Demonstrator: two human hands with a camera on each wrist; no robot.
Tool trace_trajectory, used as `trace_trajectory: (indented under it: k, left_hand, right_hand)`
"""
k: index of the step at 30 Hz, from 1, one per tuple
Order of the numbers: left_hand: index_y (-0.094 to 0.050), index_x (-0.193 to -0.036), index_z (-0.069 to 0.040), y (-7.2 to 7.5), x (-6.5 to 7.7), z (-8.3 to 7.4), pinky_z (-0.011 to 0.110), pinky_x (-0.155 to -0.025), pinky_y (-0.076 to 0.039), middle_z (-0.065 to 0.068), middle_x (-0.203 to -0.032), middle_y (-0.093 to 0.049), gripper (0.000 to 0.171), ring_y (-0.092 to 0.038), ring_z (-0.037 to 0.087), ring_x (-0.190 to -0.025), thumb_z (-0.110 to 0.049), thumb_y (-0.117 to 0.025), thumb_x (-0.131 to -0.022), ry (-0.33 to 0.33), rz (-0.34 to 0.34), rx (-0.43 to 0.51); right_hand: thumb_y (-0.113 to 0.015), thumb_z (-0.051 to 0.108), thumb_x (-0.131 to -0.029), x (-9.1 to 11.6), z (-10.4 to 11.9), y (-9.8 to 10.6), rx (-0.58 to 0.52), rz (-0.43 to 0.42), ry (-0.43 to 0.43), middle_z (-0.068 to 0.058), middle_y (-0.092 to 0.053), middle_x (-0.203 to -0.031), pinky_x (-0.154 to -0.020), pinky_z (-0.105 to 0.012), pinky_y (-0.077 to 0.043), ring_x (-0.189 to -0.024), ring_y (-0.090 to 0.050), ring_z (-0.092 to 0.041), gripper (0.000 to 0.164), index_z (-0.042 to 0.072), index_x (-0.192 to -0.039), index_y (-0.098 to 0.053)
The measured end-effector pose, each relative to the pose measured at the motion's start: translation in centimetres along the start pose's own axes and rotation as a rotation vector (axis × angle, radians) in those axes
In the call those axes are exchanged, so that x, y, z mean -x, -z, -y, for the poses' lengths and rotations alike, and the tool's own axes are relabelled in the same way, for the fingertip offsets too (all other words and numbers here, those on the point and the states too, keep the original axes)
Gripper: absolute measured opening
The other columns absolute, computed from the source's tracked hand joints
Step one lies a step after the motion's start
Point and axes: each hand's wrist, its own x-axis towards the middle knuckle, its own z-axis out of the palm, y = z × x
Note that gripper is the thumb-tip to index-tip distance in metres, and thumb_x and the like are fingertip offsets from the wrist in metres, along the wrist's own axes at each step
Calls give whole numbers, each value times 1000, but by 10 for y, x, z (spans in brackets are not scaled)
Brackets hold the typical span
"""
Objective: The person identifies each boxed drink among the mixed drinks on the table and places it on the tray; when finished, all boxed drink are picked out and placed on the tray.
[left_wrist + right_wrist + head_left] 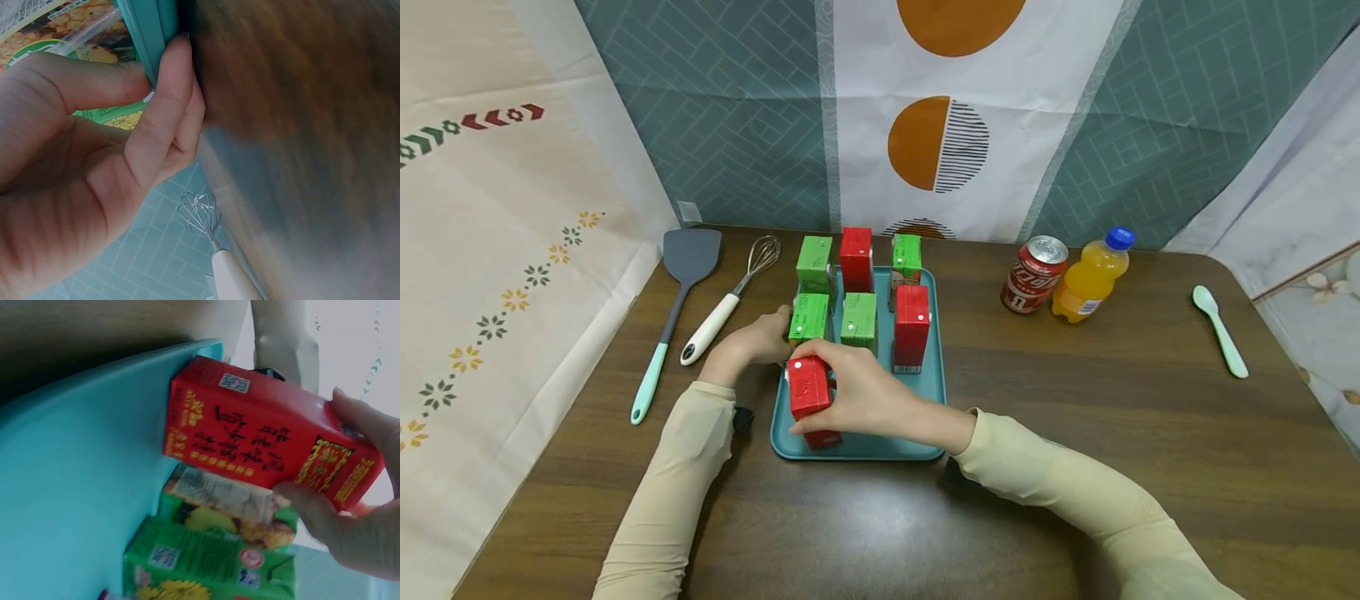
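Note:
My right hand point(876, 392) grips a red drink carton point(809, 387) at the front left of the teal tray point(887, 451). In the right wrist view, thumb and fingers span the upper part of this upright carton point(244, 431), and its base is at the tray floor. At the tray's left side, my left hand point(762, 337) pinches the rim point(152, 37) between thumb and fingers. Beside it stands a green carton point(810, 318). Another green carton point(859, 317) is in the middle, with a red carton point(912, 325) to its right. Behind stand green point(816, 260), red point(856, 258) and green point(906, 257) cartons.
Left of the tray lie a whisk point(711, 327) with a white handle and a grey spatula point(688, 254). To the right stand a red soda can point(1032, 279) and an orange drink bottle point(1086, 283). A pale green spoon point(1221, 333) lies far right.

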Motion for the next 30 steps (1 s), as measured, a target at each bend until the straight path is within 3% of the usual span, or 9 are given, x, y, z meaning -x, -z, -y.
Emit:
trace_trajectory:
  k: [10,19,24,30]
  left_hand:
    - [-34,-122,14,0,-2,0,41,-78,-44,28,-107,-56,51,-52,29,-90,-10,-59,-84,-17,-11,-52]
    - [-29,-129,16,3,-3,1,39,-75,-43,30,-113,-54,60,-51,28,-90,-10,-60,-83,2,12,-73]
    - [-28,-130,17,2,-2,4,37,-70,-42,31,-111,-53,60,-50,29,-85,-5,-56,-82,7,14,-74]
    - [-21,-133,21,5,4,7,40,-73,-41,37,-118,-49,65,-50,33,-94,-3,-53,-82,-3,28,-73]
  right_hand:
    - [-82,29,-71,0,11,-12,142,-53,-67,1,-56,-105,-71,-13,-47,-90,-56,-6,68,11,-123,-41]
    - [-78,35,-74,7,12,-9,185,0,-95,1,-49,-120,-77,-17,-48,-101,-50,-8,80,14,-138,-35]
    - [-76,35,-77,13,8,-5,187,11,-82,0,-50,-124,-81,-20,-48,-107,-50,-11,77,14,-139,-36]
    - [-75,33,-79,23,-3,11,187,50,-83,-1,-47,-132,-84,-25,-49,-114,-47,-13,77,15,-142,-35]
